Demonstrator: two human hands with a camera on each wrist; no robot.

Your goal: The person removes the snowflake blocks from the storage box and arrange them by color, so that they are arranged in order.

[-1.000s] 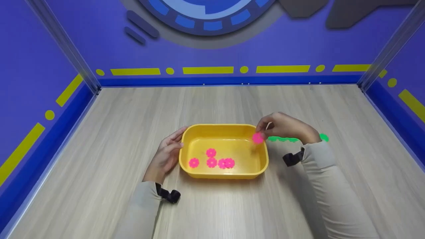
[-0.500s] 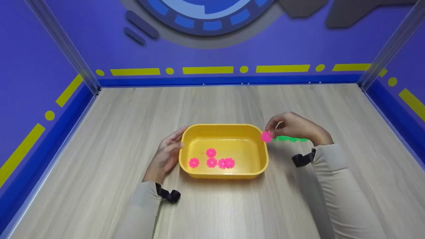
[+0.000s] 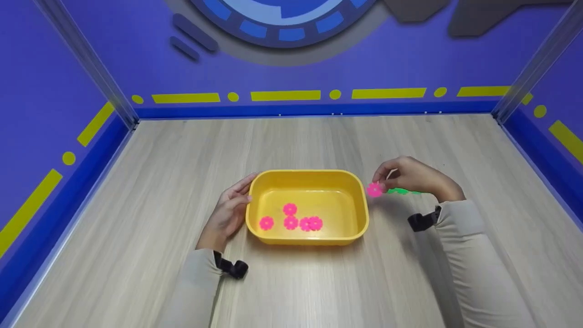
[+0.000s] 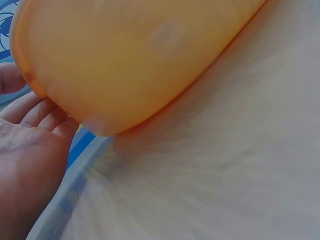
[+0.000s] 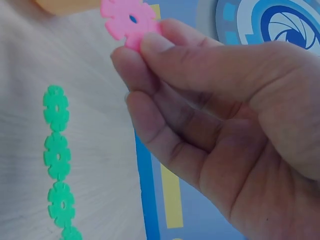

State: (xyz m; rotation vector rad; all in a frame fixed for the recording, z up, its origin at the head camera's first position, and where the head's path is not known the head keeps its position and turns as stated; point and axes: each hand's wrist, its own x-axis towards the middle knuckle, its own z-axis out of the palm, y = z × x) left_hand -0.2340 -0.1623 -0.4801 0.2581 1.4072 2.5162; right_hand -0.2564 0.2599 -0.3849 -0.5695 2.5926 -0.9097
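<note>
My right hand [image 3: 412,175] pinches a pink snowflake disc [image 3: 375,189] between thumb and fingertips, just outside the right wall of a yellow plastic tub [image 3: 307,240]. In the right wrist view the disc [image 5: 131,19] shows notched edges and a hole in its centre. My left hand [image 3: 230,212] holds the tub's left end, thumb at the rim and fingers along the outside wall. Inside the tub lie several pink snowflake discs [image 3: 290,222], two of them overlapping. A row of green snowflake discs [image 5: 57,156], linked edge to edge, lies on the table, partly hidden by my right hand in the head view.
The wood-grain table [image 3: 282,291] runs back to a purple-blue wall [image 3: 291,73] with yellow dashes. Similar panels stand at the left [image 3: 36,136] and right. Each wrist wears a black camera mount [image 3: 421,221].
My right hand has moved right with the pink disc, from above the tub's right rim to outside it. More of the green row is now covered. The left hand and tub stay put.
</note>
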